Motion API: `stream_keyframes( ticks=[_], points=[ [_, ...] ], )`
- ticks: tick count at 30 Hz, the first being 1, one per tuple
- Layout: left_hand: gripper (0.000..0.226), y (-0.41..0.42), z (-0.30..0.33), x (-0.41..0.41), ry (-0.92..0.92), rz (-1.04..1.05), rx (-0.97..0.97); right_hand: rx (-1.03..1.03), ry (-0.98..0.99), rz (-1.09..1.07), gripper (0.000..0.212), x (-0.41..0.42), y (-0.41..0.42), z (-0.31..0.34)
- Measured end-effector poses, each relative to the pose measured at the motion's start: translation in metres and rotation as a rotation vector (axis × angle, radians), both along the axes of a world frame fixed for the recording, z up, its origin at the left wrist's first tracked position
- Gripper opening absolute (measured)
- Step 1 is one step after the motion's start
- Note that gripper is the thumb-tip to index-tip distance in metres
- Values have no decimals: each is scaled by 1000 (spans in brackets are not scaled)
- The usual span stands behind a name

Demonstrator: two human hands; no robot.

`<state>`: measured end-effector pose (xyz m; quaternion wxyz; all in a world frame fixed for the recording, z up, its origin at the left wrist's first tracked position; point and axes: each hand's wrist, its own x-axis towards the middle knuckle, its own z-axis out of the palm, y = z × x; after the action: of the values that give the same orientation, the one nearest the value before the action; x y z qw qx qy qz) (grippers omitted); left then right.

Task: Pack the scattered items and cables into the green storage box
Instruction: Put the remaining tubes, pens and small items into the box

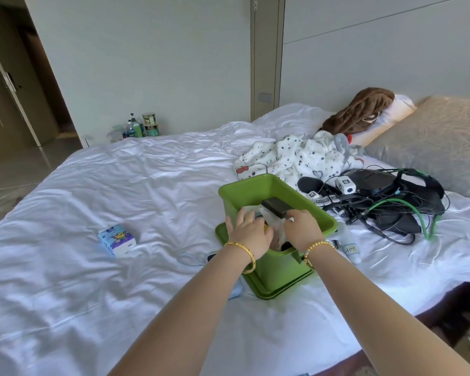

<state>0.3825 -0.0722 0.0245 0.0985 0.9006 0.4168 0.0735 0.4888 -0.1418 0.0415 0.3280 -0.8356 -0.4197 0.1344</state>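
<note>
The green storage box [255, 189] stands on its green lid in the middle of the bed. Both of my hands reach into it from the near side. My left hand [248, 231] lies with spread fingers over the things inside. My right hand [301, 227] has its fingers curled down at a white wrapper [273, 217] beside a black flat device [276, 206]. What the fingertips hold is hidden. To the right of the box lies a heap of black cables and gear [377, 199] with a green cable [407, 210]. A white labelled bottle [351, 248] lies close to the box.
A small blue tissue pack [117, 240] lies on the white sheet to the left. A spotted white blanket [291, 156], a brown cloth and pillows sit at the head of the bed. Bottles stand by the far wall [141, 126]. The bed edge runs along the lower right.
</note>
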Motion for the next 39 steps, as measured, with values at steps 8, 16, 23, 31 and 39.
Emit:
stream_keyframes(
  ticks=[8,16,23,31,39],
  points=[
    [48,4,-16,-51,-340,79,165,347,-453,-111,38,-60,-6,-19],
    [54,30,-54,-137,-227,245,156,303,-594,379,29,-152,21,-54],
    [45,53,-77,-215,-161,417,59,-501,-304,76,82,-153,39,-109],
    [44,72,-98,-250,-117,438,-11,-400,-399,-9,83,-164,61,-123],
    [59,120,-93,-272,-64,525,33,-162,-203,252,78,-200,109,-124]
  ],
)
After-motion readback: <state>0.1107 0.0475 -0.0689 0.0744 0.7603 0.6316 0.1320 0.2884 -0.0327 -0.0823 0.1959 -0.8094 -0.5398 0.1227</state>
